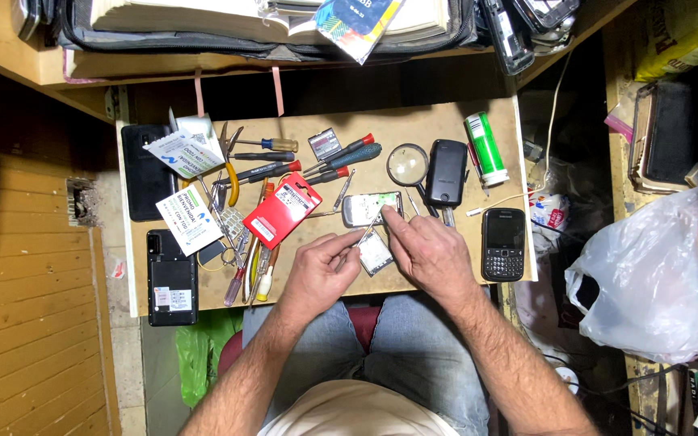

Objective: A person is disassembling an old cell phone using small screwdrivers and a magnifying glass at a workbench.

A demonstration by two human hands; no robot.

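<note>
Fingers (347,242) of the left hand (321,274) pinch a thin tool (367,232); right hand (430,254) fingers press the opened phone (372,208) on the counter (414,121).

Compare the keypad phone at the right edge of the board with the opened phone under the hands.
The keypad phone is black, whole and lies face up with screen and keys showing; the opened phone is silver with its insides exposed. The keypad phone lies untouched, apart from the hands; the opened phone has the right hand on it, the left hand close by. Both lie flat on the board.
</note>
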